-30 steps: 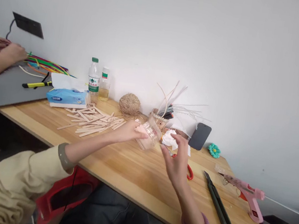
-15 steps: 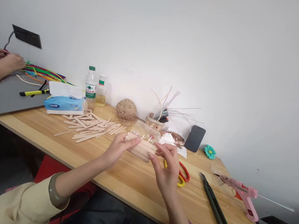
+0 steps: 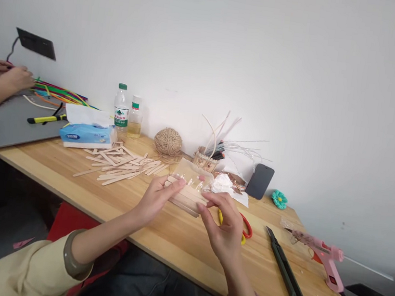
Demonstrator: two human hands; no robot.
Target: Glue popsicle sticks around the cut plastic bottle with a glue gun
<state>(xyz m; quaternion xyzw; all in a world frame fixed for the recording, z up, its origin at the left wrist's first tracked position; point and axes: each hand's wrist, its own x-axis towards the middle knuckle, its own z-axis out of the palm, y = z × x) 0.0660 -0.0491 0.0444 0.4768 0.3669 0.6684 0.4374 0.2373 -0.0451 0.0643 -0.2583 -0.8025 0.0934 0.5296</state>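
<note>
Between my hands is a small row of flat wooden craft sticks [image 3: 188, 196], lying edge to edge and tilted above the table. My left hand [image 3: 154, 199] grips the left end, thumb on top and fingers underneath. At the other end, my right hand [image 3: 224, 227] pinches the sticks between thumb and forefinger. A clear plastic tray [image 3: 188, 170] with a small reddish thing in it shows just behind the row. Scissors [image 3: 248, 227] with red and yellow handles lie partly hidden behind my right hand. Loose craft sticks [image 3: 122, 165] are heaped to the left.
A pink glue gun [image 3: 328, 260] and dark green utility knife [image 3: 289, 279] lie right. Behind are a twine ball [image 3: 168, 141], tissue pack [image 3: 88, 134], water bottle [image 3: 121, 111] and phone [image 3: 260, 181]. Another person's hands [image 3: 17, 78] work at far left beside a yellow cutter [image 3: 46, 119].
The row of sticks has tipped slightly, and more of the clear tray shows behind it. My right hand has shifted a little right and covers more of the scissors. Both hands keep hold.
</note>
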